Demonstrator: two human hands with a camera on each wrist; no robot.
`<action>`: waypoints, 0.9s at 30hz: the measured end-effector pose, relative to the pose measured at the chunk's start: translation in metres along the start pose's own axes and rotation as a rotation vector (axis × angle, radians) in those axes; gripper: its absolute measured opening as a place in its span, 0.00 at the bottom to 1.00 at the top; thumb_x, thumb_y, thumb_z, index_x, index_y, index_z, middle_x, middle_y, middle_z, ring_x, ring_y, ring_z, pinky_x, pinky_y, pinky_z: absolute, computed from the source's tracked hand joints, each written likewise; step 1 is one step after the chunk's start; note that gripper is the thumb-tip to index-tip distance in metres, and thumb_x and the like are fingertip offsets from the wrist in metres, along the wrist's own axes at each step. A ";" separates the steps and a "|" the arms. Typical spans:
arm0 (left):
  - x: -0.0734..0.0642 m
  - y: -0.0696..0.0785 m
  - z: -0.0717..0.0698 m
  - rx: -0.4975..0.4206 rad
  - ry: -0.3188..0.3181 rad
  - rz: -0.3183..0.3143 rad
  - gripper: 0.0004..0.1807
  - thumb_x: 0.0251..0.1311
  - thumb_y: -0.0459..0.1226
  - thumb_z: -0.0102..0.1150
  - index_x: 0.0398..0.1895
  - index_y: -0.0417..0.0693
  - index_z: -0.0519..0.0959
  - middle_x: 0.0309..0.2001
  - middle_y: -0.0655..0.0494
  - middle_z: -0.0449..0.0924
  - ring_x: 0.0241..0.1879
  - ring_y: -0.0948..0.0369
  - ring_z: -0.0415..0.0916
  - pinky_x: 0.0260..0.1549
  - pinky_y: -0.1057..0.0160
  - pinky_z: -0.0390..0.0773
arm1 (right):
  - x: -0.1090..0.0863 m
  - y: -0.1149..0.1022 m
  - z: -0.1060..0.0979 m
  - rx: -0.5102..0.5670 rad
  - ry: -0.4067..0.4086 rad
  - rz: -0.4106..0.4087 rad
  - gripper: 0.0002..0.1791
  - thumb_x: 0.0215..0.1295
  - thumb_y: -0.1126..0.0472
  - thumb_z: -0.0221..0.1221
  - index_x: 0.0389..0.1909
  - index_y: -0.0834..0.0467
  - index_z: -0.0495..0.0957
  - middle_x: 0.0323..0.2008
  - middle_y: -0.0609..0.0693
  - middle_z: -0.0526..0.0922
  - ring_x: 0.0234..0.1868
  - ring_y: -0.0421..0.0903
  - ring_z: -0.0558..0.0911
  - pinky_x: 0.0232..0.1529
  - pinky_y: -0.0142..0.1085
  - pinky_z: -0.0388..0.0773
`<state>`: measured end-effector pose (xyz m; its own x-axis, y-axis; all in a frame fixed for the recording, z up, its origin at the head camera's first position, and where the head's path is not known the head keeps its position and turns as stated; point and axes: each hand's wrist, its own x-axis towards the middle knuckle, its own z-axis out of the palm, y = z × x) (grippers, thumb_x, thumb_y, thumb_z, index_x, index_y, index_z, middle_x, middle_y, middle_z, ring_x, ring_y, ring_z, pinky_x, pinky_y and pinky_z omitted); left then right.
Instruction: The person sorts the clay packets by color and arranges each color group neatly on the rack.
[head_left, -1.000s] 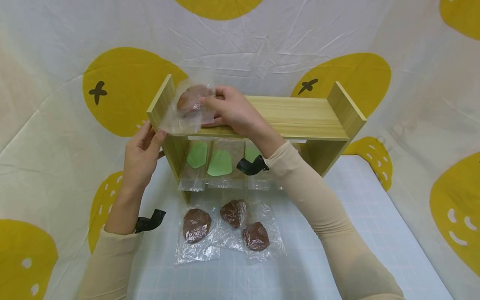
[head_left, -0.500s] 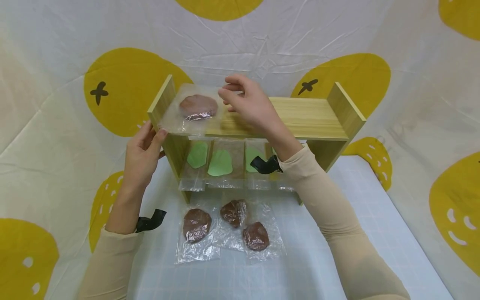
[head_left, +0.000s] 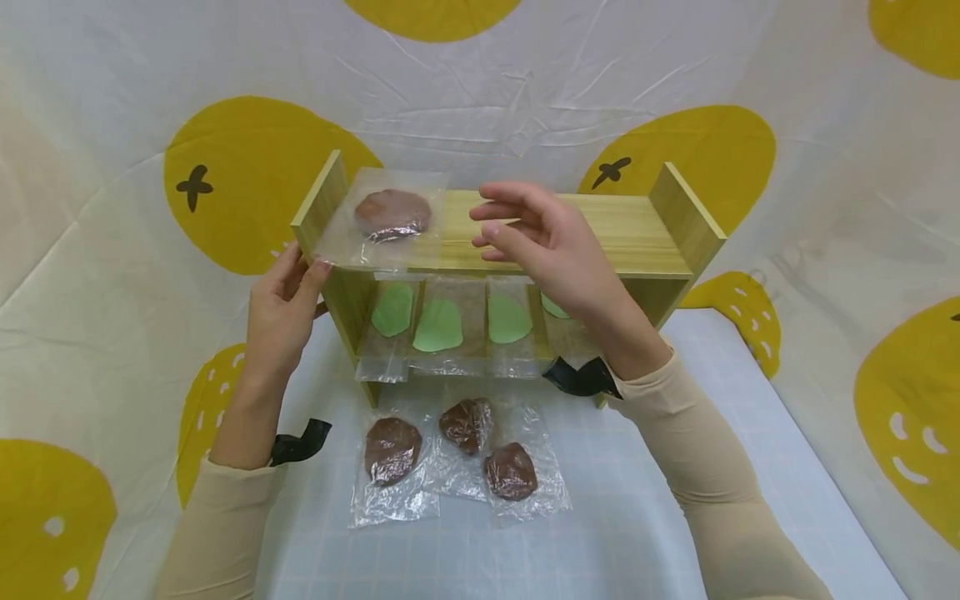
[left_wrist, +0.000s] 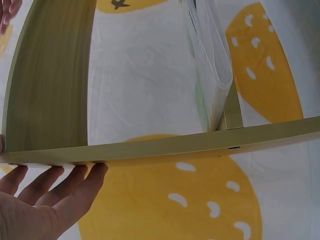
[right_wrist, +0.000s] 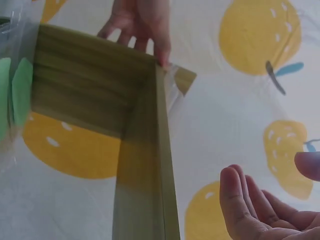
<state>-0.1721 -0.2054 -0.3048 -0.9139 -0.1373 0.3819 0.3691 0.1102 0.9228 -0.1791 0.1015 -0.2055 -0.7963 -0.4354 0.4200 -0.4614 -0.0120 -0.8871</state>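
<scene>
In the head view, my left hand (head_left: 283, 304) holds the left side panel of a two-tier wooden shelf (head_left: 630, 237). Its fingers lie along the panel's outer face and its thumb is at the front edge, by a corner of a clear plastic bag. That bag, with a flat brown disc (head_left: 392, 214) inside, lies on the top board at the left end. To the right of it hovers my right hand (head_left: 551, 242), holding nothing, its fingers loosely bent. The right wrist view shows the right hand's fingers (right_wrist: 231, 182) apart from the shelf's front edge.
Bags with pale green flat pieces (head_left: 437, 325) stand side by side on the lower tier, their ends over its front edge. Several bagged brown discs (head_left: 393, 451) lie on the pale blue table (head_left: 420, 562) before the shelf. A fruit-patterned cloth (head_left: 480, 100) hangs behind.
My right hand has let go of the bagged brown disc and moved off to the right. The bag now lies flat on the top board. My left hand has stayed put.
</scene>
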 end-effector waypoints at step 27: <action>0.000 -0.001 0.000 0.011 0.005 -0.010 0.27 0.71 0.41 0.58 0.72 0.67 0.70 0.70 0.54 0.69 0.67 0.47 0.67 0.53 0.33 0.70 | -0.118 0.074 -0.035 0.079 -0.261 0.049 0.23 0.74 0.73 0.53 0.67 0.69 0.66 0.57 0.65 0.77 0.54 0.62 0.80 0.54 0.50 0.80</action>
<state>-0.1723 -0.2053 -0.3061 -0.9168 -0.1439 0.3726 0.3576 0.1199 0.9261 -0.1329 0.1835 -0.3139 -0.6845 -0.6541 0.3220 -0.3845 -0.0513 -0.9217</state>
